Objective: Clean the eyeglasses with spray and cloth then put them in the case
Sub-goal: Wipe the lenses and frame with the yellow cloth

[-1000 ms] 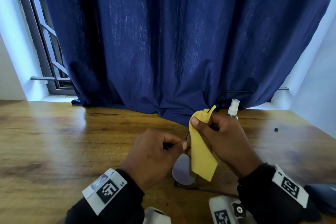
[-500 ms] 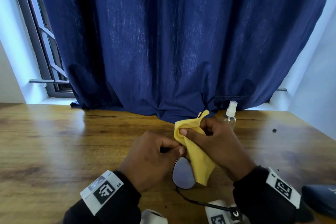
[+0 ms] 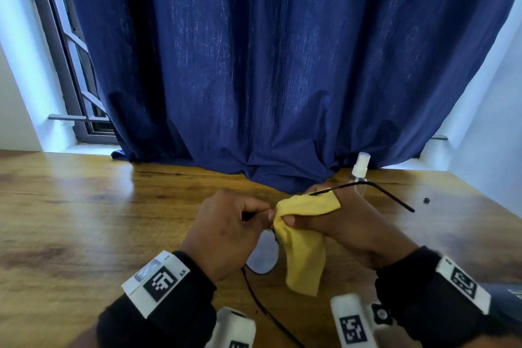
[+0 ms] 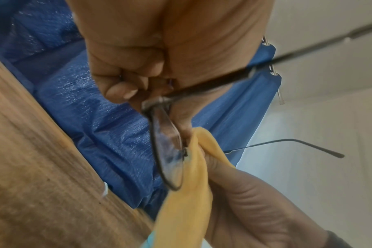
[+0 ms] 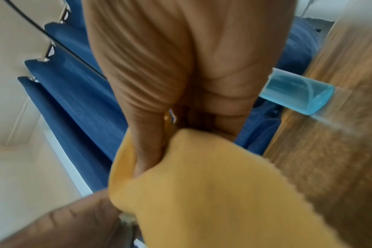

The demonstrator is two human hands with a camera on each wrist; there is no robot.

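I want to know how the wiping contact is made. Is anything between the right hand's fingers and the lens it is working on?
Yes. The yellow cloth is wrapped over that side of the eyeglasses, so the right hand pinches the covered lens through it. The left hand grips the frame bare at the other lens, nothing between.

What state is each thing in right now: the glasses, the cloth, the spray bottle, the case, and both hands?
Eyeglasses: held above the table, arms unfolded, one lens bare, the other wrapped in cloth.
Yellow cloth: folded round a lens, its tail hanging loose.
Spray bottle: upright on the table, untouched.
Case: at the table's right edge, mostly out of view; open or closed unclear.
Left hand: pinches the frame.
Right hand: pinches the cloth.
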